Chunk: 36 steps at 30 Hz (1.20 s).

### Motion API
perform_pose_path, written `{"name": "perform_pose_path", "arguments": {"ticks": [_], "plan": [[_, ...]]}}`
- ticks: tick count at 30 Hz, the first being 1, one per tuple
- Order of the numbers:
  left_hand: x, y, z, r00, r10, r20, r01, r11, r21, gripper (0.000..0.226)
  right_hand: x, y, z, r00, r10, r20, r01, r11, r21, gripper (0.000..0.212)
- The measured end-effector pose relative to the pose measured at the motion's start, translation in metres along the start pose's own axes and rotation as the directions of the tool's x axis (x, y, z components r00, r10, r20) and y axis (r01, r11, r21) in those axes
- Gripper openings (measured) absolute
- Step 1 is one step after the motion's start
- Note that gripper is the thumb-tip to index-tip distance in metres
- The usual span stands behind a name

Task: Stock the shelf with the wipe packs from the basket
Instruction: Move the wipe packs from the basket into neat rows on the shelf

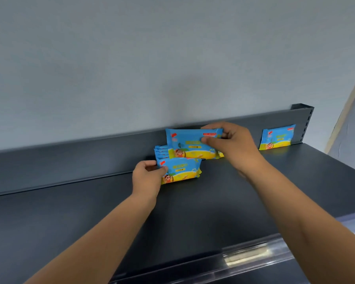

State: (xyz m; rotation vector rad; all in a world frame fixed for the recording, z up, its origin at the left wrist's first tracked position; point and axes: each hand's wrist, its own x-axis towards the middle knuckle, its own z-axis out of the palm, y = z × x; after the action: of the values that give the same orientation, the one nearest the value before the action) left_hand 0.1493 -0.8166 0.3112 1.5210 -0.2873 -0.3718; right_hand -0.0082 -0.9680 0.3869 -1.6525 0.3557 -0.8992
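Blue and yellow wipe packs stand on a dark grey shelf (90, 206). My right hand (232, 146) pinches the top right corner of an upright wipe pack (190, 143) near the shelf's back panel. Behind that pack, several more packs (160, 152) stand in a row, only their left edges showing. My left hand (147, 177) grips the left edge of a front wipe pack (182, 170), which stands a little nearer to me. A single pack (277, 137) leans against the back panel at the far right. The basket is out of view.
The shelf's back panel (70, 158) runs along a pale grey wall (131, 58). A slotted upright post (304, 121) ends the shelf at the right. A shiny price rail (254, 255) lines the shelf's front edge.
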Motion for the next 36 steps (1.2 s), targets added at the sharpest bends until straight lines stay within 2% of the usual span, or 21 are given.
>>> {"name": "perform_pose_path", "arguments": {"ticks": [3, 7, 12, 17, 19, 23, 25, 31, 33, 36], "plan": [[-0.001, -0.002, -0.003, 1.0, -0.012, 0.002, 0.012, 1.0, 0.024, 0.026, 0.0, 0.014, 0.001, 0.993, 0.038, 0.114, -0.022, 0.991, -0.134, 0.023], [-0.001, -0.004, -0.008, 0.998, -0.01, 0.058, 0.005, 0.996, 0.086, 0.016, 0.001, 0.037, 0.008, 0.99, 0.051, 0.131, 0.002, 0.926, -0.377, 0.023], [0.005, 0.003, -0.021, 0.988, -0.058, 0.146, 0.024, 0.974, 0.224, 0.021, -0.003, 0.051, 0.017, 0.993, -0.069, 0.091, 0.107, 0.842, -0.528, 0.027], [0.009, 0.007, -0.029, 0.98, -0.071, 0.185, 0.004, 0.94, 0.341, 0.03, -0.004, 0.065, 0.027, 0.969, -0.206, 0.134, 0.239, 0.669, -0.704, 0.029], [0.009, 0.004, -0.03, 0.98, -0.077, 0.183, 0.005, 0.931, 0.364, 0.026, -0.005, 0.066, 0.03, 0.969, -0.212, 0.129, 0.238, 0.636, -0.734, 0.03], [0.008, -0.001, -0.029, 0.982, -0.063, 0.178, -0.011, 0.923, 0.384, 0.021, -0.008, 0.066, 0.035, 0.978, -0.188, 0.089, 0.184, 0.579, -0.794, 0.048], [0.006, 0.0, -0.029, 0.984, -0.053, 0.169, -0.016, 0.924, 0.383, 0.02, -0.011, 0.065, 0.038, 0.981, -0.179, 0.078, 0.169, 0.579, -0.797, 0.053], [0.001, 0.023, -0.037, 0.999, -0.034, -0.009, 0.034, 0.923, 0.383, 0.007, -0.02, 0.05, 0.06, 0.974, -0.225, 0.032, 0.15, 0.529, -0.835, 0.049], [-0.002, 0.033, -0.044, 1.0, 0.015, -0.022, -0.005, 0.929, 0.37, 0.011, -0.025, 0.043, 0.069, 0.981, -0.193, 0.037, 0.136, 0.53, -0.837, 0.047], [-0.014, 0.045, -0.06, 0.989, 0.139, 0.055, -0.15, 0.909, 0.388, 0.015, -0.036, 0.032, 0.084, 0.991, -0.123, 0.061, 0.119, 0.547, -0.829, 0.043]]}}
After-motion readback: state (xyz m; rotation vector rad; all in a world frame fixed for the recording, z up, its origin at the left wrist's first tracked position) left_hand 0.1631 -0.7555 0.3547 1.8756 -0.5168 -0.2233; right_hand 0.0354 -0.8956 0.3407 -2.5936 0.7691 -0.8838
